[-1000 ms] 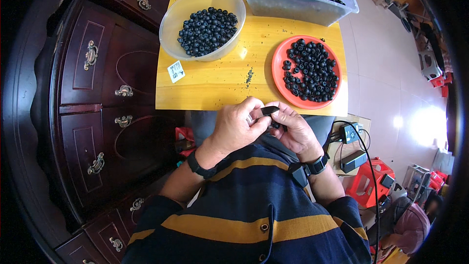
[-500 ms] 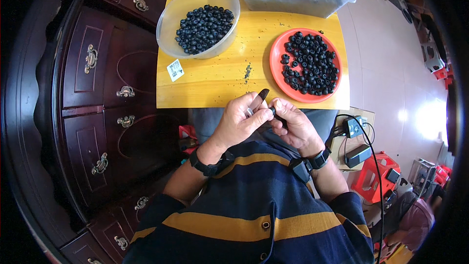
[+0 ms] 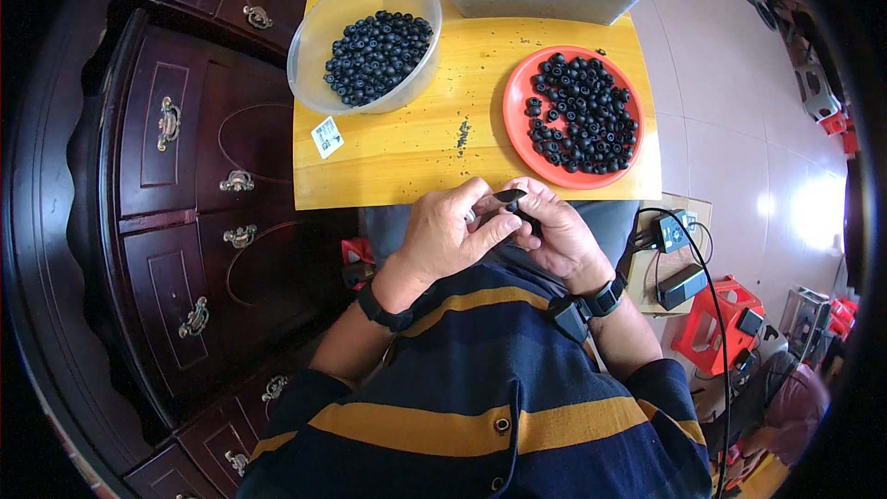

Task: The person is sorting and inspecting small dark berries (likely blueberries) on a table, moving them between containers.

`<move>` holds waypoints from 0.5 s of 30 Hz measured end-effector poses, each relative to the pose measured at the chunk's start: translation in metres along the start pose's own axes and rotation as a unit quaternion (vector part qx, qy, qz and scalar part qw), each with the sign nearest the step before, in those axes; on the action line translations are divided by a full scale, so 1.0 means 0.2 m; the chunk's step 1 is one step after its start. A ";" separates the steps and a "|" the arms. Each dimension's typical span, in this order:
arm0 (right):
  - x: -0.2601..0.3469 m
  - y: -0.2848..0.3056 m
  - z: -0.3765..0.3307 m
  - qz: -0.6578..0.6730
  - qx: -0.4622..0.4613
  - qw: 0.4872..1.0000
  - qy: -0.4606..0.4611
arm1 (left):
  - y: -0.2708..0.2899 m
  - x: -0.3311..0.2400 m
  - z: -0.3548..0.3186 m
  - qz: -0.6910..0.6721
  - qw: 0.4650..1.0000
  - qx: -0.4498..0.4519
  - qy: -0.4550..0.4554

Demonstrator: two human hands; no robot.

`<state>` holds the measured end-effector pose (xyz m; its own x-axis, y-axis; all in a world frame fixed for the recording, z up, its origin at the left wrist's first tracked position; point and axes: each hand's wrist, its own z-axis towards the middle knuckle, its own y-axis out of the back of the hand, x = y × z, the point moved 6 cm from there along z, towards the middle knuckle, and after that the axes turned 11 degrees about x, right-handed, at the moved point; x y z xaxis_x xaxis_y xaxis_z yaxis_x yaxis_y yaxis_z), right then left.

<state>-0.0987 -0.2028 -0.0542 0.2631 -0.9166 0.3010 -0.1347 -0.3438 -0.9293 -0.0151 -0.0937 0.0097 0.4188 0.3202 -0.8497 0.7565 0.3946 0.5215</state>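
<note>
Just past the table's front edge my two hands meet. My left hand (image 3: 447, 233) is closed on a small knife (image 3: 509, 195), whose dark pointed blade sticks out toward the right thumb. My right hand (image 3: 565, 238) pinches a small black ring-like piece (image 3: 514, 208) against the blade; the fingers partly hide it. Nearest to the hands, an orange-red plate (image 3: 515, 143) carries many rounded black pieces with holes (image 3: 591, 115). A clear round tub (image 3: 300, 55) at the left holds more of the same kind.
A clear rectangular bin (image 3: 545, 0) of black pieces stands at the table's far edge. Dark crumbs (image 3: 463, 134) and a white label (image 3: 327, 137) lie on the yellow table (image 3: 397, 166). Dark wooden drawers (image 3: 176, 194) rise at left; at right are a black cable (image 3: 707, 296) and a red stool (image 3: 716, 323).
The knife blade has tipped down from pointing upward to lying flatter across the right thumb and the black piece. The head view has shifted slightly.
</note>
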 end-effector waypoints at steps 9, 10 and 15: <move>0.01 0.02 0.01 -0.022 0.005 0.999 0.023 | 0.00 -0.03 0.02 0.063 0.998 -0.017 -0.023; 0.01 0.02 0.01 -0.022 0.004 0.999 0.024 | 0.00 -0.04 0.02 0.072 0.997 -0.017 -0.018; 0.01 0.01 0.03 -0.026 0.005 0.999 0.037 | -0.02 -0.05 0.03 0.107 0.992 -0.056 -0.045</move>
<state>-0.0936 -0.2038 -0.0575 0.1974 -0.9105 0.3632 -0.1131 -0.3892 -0.9142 -0.0189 -0.1023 0.0158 0.6113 0.3309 -0.7189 0.5867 0.4203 0.6923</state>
